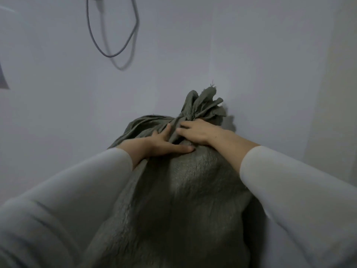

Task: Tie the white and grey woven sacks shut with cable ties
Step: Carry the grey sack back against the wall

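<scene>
Grey woven sack (183, 200), stuffed full, fills the near middle of the view, rising between two white sleeves (77, 190). Its top leans close against the pale wall (193, 45).

On the sack's upper left shoulder lies the left hand (158, 144). Its fingers (165, 131) are straight and spread flat on the cloth, and the thumb reaches right along the sack.

Just beyond it, the right hand (197, 131) sits at the base of the gathered neck (201, 105). Its fingers (181, 124) bend over the bunched cloth while the thumb tucks below, so the hand grips a fold. The two thumbs almost meet.

The neck's frayed ruffle stands up against the wall. Higher up on the left, a dark cable (114, 53) hangs in a loop.
</scene>
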Demonstrator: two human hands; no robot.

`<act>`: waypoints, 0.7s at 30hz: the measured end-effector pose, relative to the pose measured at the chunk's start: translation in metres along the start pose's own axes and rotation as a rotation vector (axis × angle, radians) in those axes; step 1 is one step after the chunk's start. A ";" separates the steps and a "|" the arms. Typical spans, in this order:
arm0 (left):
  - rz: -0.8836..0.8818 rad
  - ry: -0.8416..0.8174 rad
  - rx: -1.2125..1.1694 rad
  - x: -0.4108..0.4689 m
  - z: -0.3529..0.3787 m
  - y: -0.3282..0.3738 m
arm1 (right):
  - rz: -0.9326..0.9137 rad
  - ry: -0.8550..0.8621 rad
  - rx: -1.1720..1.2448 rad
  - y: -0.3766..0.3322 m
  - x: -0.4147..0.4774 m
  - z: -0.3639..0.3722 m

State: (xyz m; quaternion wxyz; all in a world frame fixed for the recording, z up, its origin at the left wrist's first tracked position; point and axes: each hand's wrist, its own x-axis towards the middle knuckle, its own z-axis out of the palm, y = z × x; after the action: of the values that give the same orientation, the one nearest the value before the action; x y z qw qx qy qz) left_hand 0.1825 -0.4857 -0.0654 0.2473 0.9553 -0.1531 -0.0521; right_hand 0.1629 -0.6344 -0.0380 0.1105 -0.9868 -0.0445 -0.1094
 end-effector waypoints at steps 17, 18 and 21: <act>-0.082 -0.069 -0.032 0.019 0.009 -0.039 | 0.028 -0.182 -0.138 0.003 0.011 0.024; -0.090 -0.081 -0.023 0.019 0.010 -0.041 | 0.027 -0.184 -0.136 0.002 0.008 0.026; -0.105 -0.077 0.012 0.019 0.014 -0.046 | 0.012 -0.168 -0.154 0.003 0.005 0.030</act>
State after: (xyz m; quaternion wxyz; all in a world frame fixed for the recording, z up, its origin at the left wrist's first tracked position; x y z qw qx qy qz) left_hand 0.2102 -0.4603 -0.1008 0.2323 0.9609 -0.1124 -0.1008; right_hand 0.1743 -0.6297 -0.0659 0.0308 -0.9983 -0.0391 -0.0288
